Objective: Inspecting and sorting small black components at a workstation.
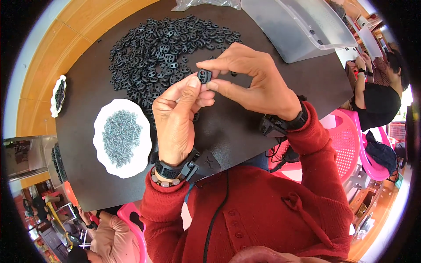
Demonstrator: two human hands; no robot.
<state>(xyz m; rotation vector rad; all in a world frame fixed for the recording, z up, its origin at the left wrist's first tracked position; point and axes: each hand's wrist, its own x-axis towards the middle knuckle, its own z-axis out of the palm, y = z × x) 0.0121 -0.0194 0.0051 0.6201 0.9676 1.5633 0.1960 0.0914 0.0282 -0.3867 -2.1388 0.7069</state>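
A small black two-hole cord lock [204,76] is held up over the dark table. My left hand [177,107] pinches it from below, the thumb pressed against its side and the other fingers curled behind. From the right, my right hand [250,76] closes on the same cord lock, its index fingertip at the upper edge and its thumb at the lower edge. Whether another small part sits between the fingers is hidden. Behind my hands spreads a big pile of black cord lock pieces [162,52]. Left of my left hand, a white scalloped plate [100,144] holds many small metal springs [123,138].
A translucent plastic bin [302,39] stands at the far right, with a clear plastic bag [206,4] at the far edge. Another white dish [58,96] of black parts lies at far left. Co-workers sit at right [377,96] and lower left [112,236], near pink chairs [344,140].
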